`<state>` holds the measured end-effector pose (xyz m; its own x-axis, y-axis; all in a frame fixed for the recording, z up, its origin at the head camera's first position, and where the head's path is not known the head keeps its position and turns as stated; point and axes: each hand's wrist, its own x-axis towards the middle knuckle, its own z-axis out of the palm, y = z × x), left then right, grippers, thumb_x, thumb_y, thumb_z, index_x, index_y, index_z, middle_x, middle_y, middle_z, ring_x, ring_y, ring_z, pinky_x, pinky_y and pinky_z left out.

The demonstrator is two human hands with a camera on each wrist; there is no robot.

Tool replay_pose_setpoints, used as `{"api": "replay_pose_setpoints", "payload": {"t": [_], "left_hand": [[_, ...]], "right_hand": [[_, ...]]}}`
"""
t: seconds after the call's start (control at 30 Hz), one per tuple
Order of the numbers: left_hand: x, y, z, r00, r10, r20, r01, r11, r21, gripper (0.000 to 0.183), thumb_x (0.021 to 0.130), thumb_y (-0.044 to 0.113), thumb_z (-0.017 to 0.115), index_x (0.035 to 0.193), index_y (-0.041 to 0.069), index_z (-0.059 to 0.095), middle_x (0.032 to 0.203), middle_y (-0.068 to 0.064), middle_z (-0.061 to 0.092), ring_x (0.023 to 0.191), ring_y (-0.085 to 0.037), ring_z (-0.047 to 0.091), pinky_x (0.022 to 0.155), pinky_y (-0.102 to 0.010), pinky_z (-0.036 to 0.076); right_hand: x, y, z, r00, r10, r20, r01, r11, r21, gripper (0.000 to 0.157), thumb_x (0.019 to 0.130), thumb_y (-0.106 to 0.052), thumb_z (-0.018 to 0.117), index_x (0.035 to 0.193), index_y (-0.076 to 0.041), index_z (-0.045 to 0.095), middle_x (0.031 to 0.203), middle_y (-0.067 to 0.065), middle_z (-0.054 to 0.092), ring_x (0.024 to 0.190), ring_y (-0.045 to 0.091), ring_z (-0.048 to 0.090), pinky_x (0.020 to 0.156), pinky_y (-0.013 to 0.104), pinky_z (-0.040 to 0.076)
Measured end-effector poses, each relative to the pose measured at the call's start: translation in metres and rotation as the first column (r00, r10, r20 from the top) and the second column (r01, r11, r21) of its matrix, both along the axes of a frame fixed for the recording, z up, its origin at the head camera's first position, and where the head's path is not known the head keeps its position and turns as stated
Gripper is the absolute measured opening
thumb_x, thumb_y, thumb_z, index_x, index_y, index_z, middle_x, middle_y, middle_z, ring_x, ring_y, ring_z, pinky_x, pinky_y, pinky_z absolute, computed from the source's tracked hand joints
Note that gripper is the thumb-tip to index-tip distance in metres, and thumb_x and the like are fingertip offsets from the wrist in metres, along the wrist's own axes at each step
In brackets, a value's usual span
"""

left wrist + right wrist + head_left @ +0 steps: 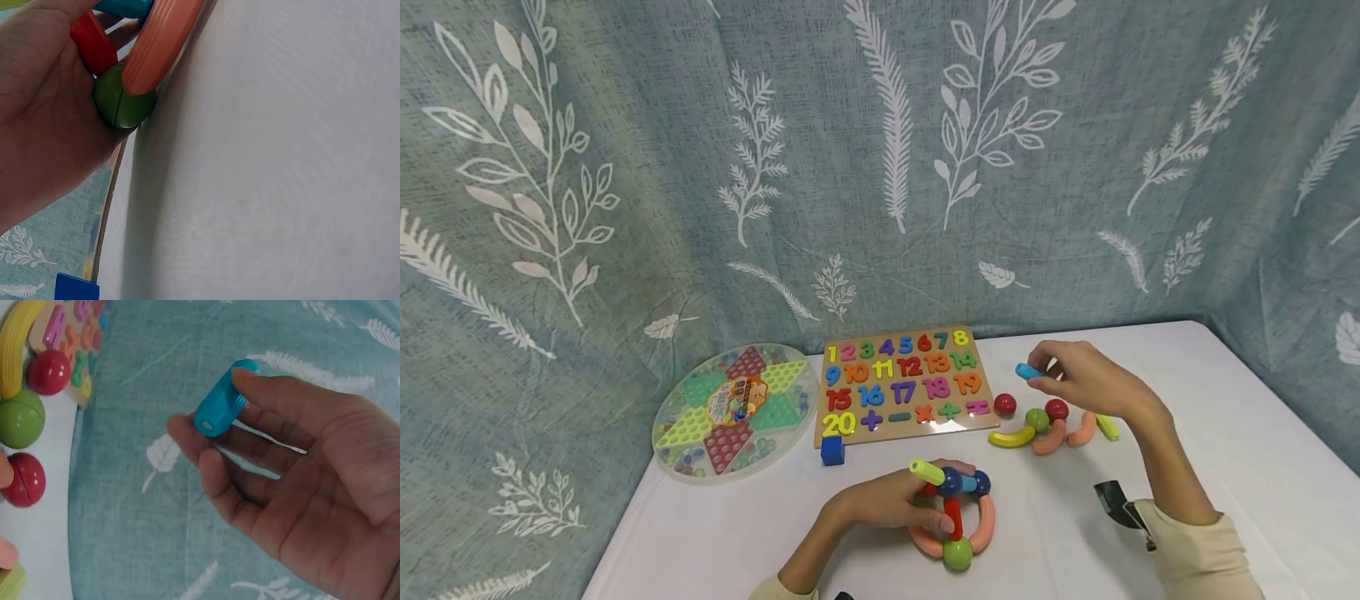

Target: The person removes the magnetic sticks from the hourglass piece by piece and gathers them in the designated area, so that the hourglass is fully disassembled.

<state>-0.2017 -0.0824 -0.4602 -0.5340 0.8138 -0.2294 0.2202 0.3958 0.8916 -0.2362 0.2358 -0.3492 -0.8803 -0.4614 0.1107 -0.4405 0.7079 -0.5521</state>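
Observation:
My left hand (883, 500) grips a toy frame built of balls and rods, low over the white table. In it a green ball (957, 553) joins a red rod (952, 517) and curved salmon rods (985, 525). Navy balls (951, 481) sit at the top, with a yellow-green rod (925, 472) sticking out to the left. The left wrist view shows the palm against the frame's underside ball (115, 100). Raised over the table's back right, my right hand (1090, 379) pinches a short blue rod (219, 406) between thumb and fingers, its near end facing the wrist camera.
Beneath the right hand lie red balls (1005, 405), a green ball (1037, 419), a curved yellow rod (1011, 437), salmon rods (1082, 429) and a yellow-green rod (1108, 427). Behind are a number board (887, 429) and a round star-patterned game board (662, 417). A blue cube (832, 451) stands nearby.

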Motion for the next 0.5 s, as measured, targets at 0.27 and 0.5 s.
{"api": "replay_pose_setpoints", "payload": {"t": [0.27, 0.5], "left_hand": [[0.000, 0.000, -0.002, 1.000, 0.003, 0.003, -0.003, 1.000, 0.004, 0.057, 0.101, 0.020, 0.070, 0.154, 0.024, 0.050, 0.160, 0.007, 0.051, 0.156, -0.012, 0.037, 0.128, -0.028, 0.034], [0.001, -0.001, -0.001, 1.000, 0.002, -0.005, -0.002, 1.000, -0.002, 0.058, 0.101, 0.020, 0.070, 0.155, 0.027, 0.049, 0.160, 0.007, 0.052, 0.156, -0.013, 0.037, 0.128, -0.031, 0.034]], "right_hand": [[-0.003, 0.019, -0.003, 0.997, -0.078, -0.027, 0.079, 0.995, 0.057, 0.016, 0.094, -0.012, 0.077, 0.101, 0.001, 0.070, 0.087, 0.006, 0.069, 0.080, 0.016, 0.061, 0.068, 0.027, 0.051], [-0.006, 0.035, -0.006, 0.989, -0.139, 0.042, 0.133, 0.983, 0.129, 0.020, 0.094, -0.007, 0.074, 0.108, 0.006, 0.066, 0.086, 0.010, 0.068, 0.074, 0.016, 0.061, 0.064, 0.029, 0.051]]}}
